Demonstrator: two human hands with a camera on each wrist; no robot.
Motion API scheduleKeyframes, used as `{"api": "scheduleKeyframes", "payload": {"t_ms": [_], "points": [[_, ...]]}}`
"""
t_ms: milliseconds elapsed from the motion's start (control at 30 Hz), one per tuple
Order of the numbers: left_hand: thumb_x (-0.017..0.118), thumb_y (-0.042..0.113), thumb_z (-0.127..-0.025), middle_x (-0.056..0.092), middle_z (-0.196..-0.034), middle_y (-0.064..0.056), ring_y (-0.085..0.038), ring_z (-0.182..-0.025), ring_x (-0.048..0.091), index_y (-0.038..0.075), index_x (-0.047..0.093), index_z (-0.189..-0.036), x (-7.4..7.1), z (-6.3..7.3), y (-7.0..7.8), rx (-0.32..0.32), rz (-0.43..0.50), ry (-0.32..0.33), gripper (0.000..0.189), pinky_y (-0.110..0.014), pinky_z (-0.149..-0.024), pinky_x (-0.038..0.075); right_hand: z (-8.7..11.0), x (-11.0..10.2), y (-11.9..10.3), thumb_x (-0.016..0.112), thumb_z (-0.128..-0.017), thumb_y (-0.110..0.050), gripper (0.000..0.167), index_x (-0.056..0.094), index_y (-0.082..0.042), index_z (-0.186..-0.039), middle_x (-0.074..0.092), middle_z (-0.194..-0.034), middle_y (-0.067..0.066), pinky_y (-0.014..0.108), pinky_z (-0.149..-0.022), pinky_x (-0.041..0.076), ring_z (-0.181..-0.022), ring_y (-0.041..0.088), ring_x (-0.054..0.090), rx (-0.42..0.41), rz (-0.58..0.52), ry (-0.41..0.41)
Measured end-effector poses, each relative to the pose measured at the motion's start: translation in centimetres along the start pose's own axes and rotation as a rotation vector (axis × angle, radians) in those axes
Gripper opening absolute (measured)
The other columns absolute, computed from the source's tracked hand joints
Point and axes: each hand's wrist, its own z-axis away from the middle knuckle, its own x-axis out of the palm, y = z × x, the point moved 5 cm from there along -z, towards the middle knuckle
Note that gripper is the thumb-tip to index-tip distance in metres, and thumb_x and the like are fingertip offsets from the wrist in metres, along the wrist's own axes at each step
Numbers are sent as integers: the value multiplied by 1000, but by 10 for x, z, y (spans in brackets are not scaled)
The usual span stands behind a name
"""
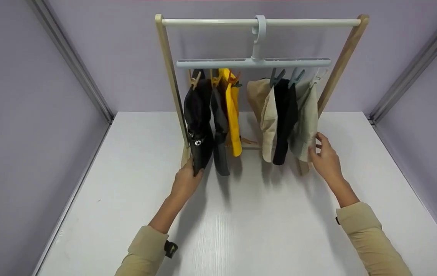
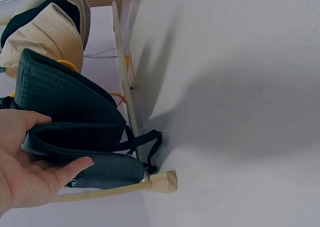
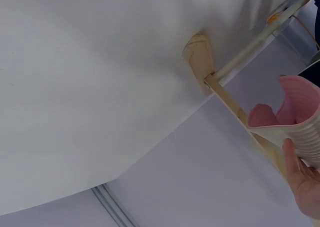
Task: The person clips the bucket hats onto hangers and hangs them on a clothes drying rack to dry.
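In the head view my left hand point(image 1: 187, 182) holds the lower edge of a black bucket hat point(image 1: 199, 111) with a round star badge. The left wrist view shows thumb and fingers on either side of its folded brim point(image 2: 85, 167); a dark strap point(image 2: 155, 137) dangles below. My right hand point(image 1: 326, 160) grips the brim edge of a pale grey bucket hat point(image 1: 306, 122) at the other end. Its pink lining point(image 3: 302, 102) shows in the right wrist view, with a finger along the ribbed outside. Both hats hang from clips.
A pale blue clip hanger point(image 1: 218, 63) hooks over the white bar point(image 1: 310, 23) of a wooden-legged rack point(image 1: 337, 69). Between the held hats hang a dark grey hat point(image 1: 220, 126), a yellow hat point(image 1: 233, 122), a beige hat point(image 1: 269, 130) and another black hat point(image 1: 284, 122). A white table point(image 1: 241, 230) lies below.
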Motion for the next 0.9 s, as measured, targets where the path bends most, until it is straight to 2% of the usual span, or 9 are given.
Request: {"api": "scheduleKeyframes", "payload": {"t_ms": [267, 467, 633, 767, 833, 900], "points": [[60, 15, -89, 48, -126, -26, -38, -114, 47, -5, 31, -138, 7, 2, -2, -7, 28, 2, 61, -48, -90, 39, -10, 1, -1, 43, -95, -8, 48, 27, 6, -138, 35, -138, 25, 49, -85, 42, -112, 42, 46, 5, -25, -7], [61, 14, -88, 47, -128, -24, -37, -115, 47, -5, 31, -139, 6, -1, -4, -11, 37, 16, 62, -48, -91, 38, -7, 3, 0, 44, -95, -6, 49, 26, 8, -138, 35, -137, 27, 49, -85, 42, -113, 43, 45, -3, -27, -14], [61, 17, -88, 45, -130, -23, -37, -116, 45, -4, 31, -140, 7, -1, -5, -9, 47, 4, 64, -48, -91, 38, -1, -2, 2, 42, -95, -6, 49, 24, 8, -139, 34, -138, 27, 50, -87, 41, -115, 43, 43, -5, -36, -21], [57, 36, -90, 45, -131, -23, -36, -116, 46, -2, 31, -140, 1, 1, -7, -33, 40, -13, 68, -48, -90, 38, 5, -11, 4, 43, -97, -11, 49, 25, 6, -139, 35, -137, 25, 50, -87, 40, -116, 42, 43, -10, -44, -2], [49, 50, -90, 42, -134, -23, -37, -117, 44, -1, 30, -141, -8, 1, -9, -58, 12, -21, 74, -49, -91, 38, 7, -20, 6, 43, -98, -17, 49, 28, 5, -138, 37, -137, 25, 50, -88, 40, -116, 42, 43, -20, -43, 23], [41, 59, -90, 37, -138, -21, -37, -121, 40, 0, 29, -142, -24, -2, -11, -63, -46, -21, 80, -49, -93, 36, 10, -30, 10, 43, -98, -22, 49, 31, 4, -138, 39, -136, 24, 51, -88, 39, -117, 41, 43, -31, -26, 50]]}}
